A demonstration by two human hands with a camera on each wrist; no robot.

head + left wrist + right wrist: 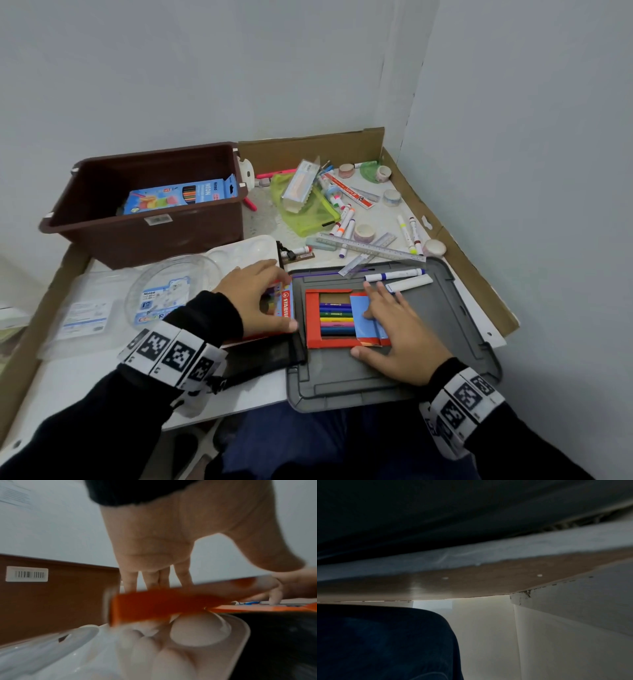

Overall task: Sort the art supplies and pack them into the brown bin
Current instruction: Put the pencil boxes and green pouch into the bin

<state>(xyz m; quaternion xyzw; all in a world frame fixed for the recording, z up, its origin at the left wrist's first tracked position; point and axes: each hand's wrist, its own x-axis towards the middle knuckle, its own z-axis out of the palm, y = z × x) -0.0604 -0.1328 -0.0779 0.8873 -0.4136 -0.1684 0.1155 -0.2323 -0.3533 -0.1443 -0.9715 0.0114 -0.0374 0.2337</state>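
The brown bin (pixel 147 219) stands at the back left with a blue neon pencil box (pixel 181 197) inside. My left hand (pixel 282 298) grips a red Stabilo sleeve (pixel 287 306) just left of the grey lid (pixel 445 342). On that lid lies the red pen tray (pixel 337 318) with several coloured pens showing. My right hand (pixel 380 318) rests flat on the tray's blue flap, fingers straight. In the left wrist view my left hand (pixel 205 582) holds the blurred red sleeve (pixel 154 605) above a white palette (pixel 197 628). The right wrist view is dark and shows no hand.
Loose markers, rulers (pixel 370 248), tape rolls and a green mesh pouch (pixel 308 205) lie scattered at the back right. Two markers (pixel 397 275) lie on the lid's far edge. A clear round case (pixel 171 291) and a black pouch (pixel 263 353) sit near my left arm. Cardboard walls edge the table.
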